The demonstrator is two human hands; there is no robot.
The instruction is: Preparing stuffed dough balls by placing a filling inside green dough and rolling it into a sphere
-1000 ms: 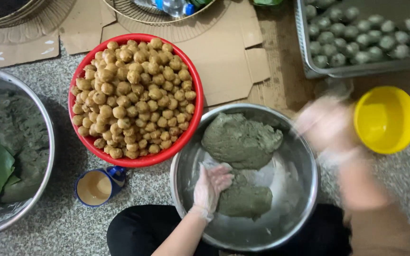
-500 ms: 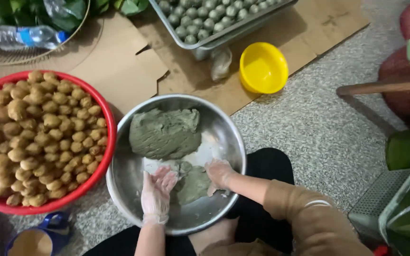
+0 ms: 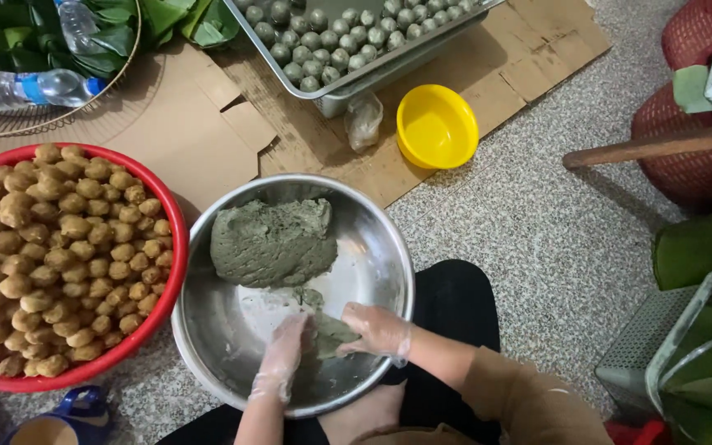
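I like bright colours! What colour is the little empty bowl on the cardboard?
Yellow. The bowl shows best in the head view, beside the metal tray.

The right hand [image 3: 379, 330] came back from the yellow bowl [image 3: 437, 126] — now pressing the small dough lump [image 3: 330, 334].

Two gloved hands in play, the left hand [image 3: 284, 356] and the right hand [image 3: 379, 330]. One steel bowl [image 3: 372, 222] at six o'clock, two dough lumps inside: the big lump [image 3: 272, 242] and the small lump [image 3: 329, 334]. One red basin [image 3: 170, 247] at nine, brown balls [image 3: 59, 247] beyond counting. One yellow bowl [image 3: 437, 128] at one o'clock, two water bottles [image 3: 30, 86] at eleven, one tray [image 3: 348, 91] at twelve.
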